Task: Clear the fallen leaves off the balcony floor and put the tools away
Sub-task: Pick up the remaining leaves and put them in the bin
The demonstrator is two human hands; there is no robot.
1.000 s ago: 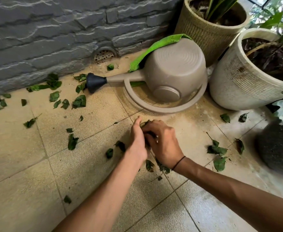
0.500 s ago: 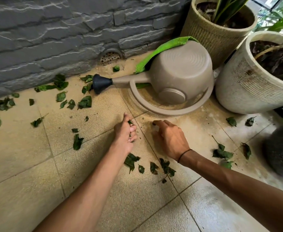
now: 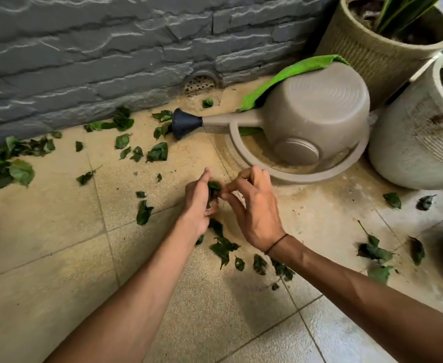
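Leaves (image 3: 214,186) pinched between two hands (image 3: 198,203), two pots (image 3: 409,153) nearby.

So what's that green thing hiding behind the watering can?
A green cloth is draped over the back of the tipped-over watering can. A bit also peeks out under the spout. The can's body covers the rest, so how far the cloth goes cannot be seen.

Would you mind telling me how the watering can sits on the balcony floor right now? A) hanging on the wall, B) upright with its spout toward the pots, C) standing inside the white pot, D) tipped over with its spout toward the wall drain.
D: the watering can lies tipped over, its dark spout tip pointing left toward the wall drain.
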